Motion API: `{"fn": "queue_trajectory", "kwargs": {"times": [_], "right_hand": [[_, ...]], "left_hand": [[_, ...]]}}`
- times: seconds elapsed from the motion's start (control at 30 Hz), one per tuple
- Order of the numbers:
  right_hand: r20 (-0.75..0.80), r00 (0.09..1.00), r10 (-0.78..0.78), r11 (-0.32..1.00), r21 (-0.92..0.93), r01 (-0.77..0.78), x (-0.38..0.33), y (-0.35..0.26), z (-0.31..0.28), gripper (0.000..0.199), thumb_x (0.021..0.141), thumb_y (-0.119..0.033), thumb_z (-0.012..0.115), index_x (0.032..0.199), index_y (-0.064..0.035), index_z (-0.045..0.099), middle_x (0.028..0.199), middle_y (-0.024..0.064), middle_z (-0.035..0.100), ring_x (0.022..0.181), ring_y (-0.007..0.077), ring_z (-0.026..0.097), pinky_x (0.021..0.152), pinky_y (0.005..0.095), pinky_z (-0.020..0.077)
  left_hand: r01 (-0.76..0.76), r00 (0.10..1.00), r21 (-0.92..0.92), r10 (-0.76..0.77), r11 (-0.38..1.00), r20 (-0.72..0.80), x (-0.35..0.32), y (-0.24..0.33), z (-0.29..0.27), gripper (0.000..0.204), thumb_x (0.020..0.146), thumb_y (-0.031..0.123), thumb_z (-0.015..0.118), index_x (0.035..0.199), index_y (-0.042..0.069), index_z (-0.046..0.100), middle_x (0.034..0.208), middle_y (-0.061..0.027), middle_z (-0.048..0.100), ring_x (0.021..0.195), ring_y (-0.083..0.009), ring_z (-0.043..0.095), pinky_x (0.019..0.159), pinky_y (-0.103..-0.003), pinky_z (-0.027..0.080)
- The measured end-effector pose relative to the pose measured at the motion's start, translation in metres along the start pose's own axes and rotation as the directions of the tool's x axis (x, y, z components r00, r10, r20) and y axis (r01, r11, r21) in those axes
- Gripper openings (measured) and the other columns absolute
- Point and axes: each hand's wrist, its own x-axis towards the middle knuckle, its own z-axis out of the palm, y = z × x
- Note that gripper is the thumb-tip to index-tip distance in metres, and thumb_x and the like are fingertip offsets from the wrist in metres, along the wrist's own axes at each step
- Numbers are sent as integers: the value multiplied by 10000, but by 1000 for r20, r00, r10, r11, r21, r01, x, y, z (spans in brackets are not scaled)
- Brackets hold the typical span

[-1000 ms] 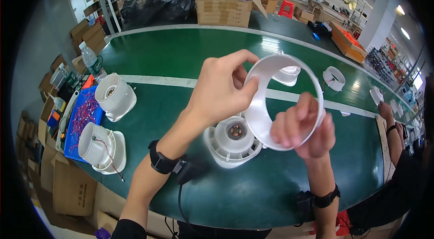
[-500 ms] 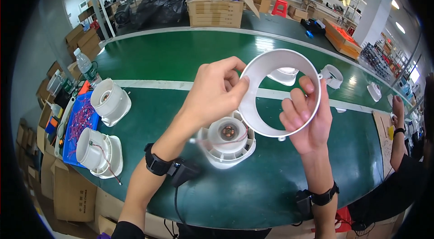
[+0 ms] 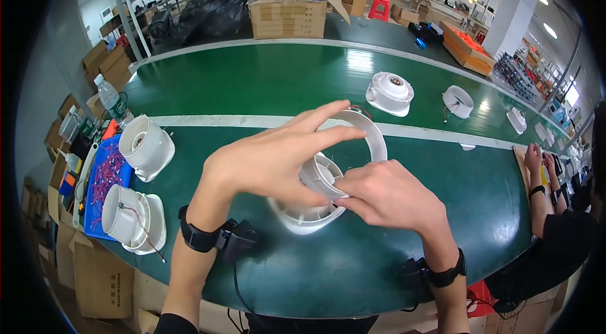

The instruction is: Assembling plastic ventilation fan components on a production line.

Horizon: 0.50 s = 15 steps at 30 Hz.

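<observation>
A white plastic ring (image 3: 377,138) is tilted over a white round housing (image 3: 303,220) on the green table. My left hand (image 3: 271,160) spans the ring from above, fingers spread toward its far rim and thumb at its near edge. My right hand (image 3: 394,198) pinches the near edge of the ring, knuckles up, fingertips partly hidden. Ribs of the housing show through the ring; my hands cover much of the rest. A short piece of dark red wire shows at the ring's far rim, by my left fingertips.
At left, two white housings (image 3: 146,148) (image 3: 134,219) stand beside a blue tray (image 3: 95,223) of wires and a water bottle (image 3: 113,100). Beyond the pale strip are a white housing (image 3: 390,94) and another ring (image 3: 459,101). A co-worker's hands (image 3: 535,158) are at right.
The ring has come down and left from in front of me to the housing. My left hand has spread over it; my right hand has moved left and turned knuckles up.
</observation>
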Motion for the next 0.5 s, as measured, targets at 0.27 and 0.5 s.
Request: {"fn": "queue_trajectory", "kwargs": {"times": [0.27,0.5], "right_hand": [[-280,957,-73,996,-66,57,0,-2,-17,171,788,-172,731,888,-47,673,814,94,660,869,266,653,704,393,523],[-725,684,-80,997,-74,37,3,0,-20,733,715,-257,845,1338,-57,516,1441,246,388,1326,377,435,1059,447,388]], "left_hand": [[35,963,105,-5,994,-270,-3,-1,-14,446,622,314,901,735,15,590,1395,-220,507,1127,-337,589,843,-374,505],[-115,865,4,102,993,-492,-5,-13,-24,529,627,365,892,643,7,503,1250,-256,604,1006,-322,622,850,-385,485]]}}
